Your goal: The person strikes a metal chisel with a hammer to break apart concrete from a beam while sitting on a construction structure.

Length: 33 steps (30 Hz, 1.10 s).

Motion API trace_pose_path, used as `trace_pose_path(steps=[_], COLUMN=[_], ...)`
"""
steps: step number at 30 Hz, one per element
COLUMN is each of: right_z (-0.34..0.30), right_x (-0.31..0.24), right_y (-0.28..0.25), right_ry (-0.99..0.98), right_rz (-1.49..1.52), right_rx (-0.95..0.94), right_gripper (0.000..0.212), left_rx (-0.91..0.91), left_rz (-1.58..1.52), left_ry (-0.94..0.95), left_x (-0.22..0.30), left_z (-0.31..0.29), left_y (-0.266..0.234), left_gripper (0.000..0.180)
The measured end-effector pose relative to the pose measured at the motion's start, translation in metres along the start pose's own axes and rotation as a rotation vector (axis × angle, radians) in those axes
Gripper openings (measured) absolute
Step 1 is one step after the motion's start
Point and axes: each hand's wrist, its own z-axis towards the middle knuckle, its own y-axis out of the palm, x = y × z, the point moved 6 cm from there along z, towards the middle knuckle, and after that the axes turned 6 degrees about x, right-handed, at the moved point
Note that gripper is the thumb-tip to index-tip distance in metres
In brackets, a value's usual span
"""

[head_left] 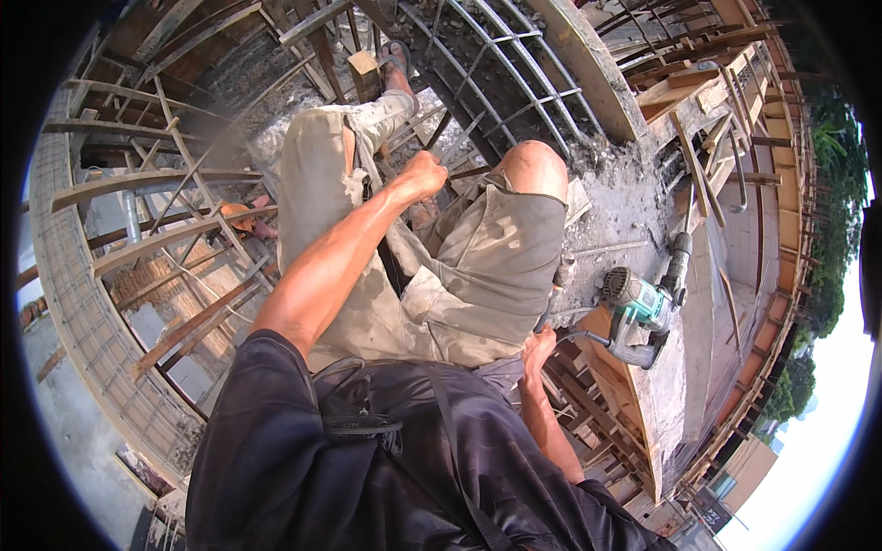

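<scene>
My left hand (424, 175) is closed above the gap between my knees. A dark, slim rod (439, 130) shows just beyond the fist; I cannot tell whether it is held. Beside my right thigh, my right hand (538, 345) is closed round something with a dark, narrow end (544, 317), mostly hidden by the fingers. A teal and grey rotary hammer (643, 303) lies on the concrete ledge (625, 197) to the right of that hand. Its black cable (588, 335) runs toward the hand. Both of my knees are bent, and one sandalled foot (396, 61) rests far ahead.
Parallel steel rebars (514, 69) run through a form ahead, next to a timber board (597, 64). Wooden props and braces (156, 179) crowd the left over a drop. Below there, a person in an orange helmet (237, 217) is partly visible. A bent metal bar (739, 170) stands at the right.
</scene>
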Motion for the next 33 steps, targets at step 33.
trace_pose_path(steps=[33], right_z=[0.029], right_x=[-0.3], right_y=[-0.028], right_ry=[-0.584], right_rz=[0.187], right_rx=[-0.059], right_gripper=[0.019], left_rx=[-0.357], left_rz=[-1.654], left_ry=[-0.176], left_x=[0.13], left_z=[-0.002], left_y=[0.075], left_gripper=[0.015])
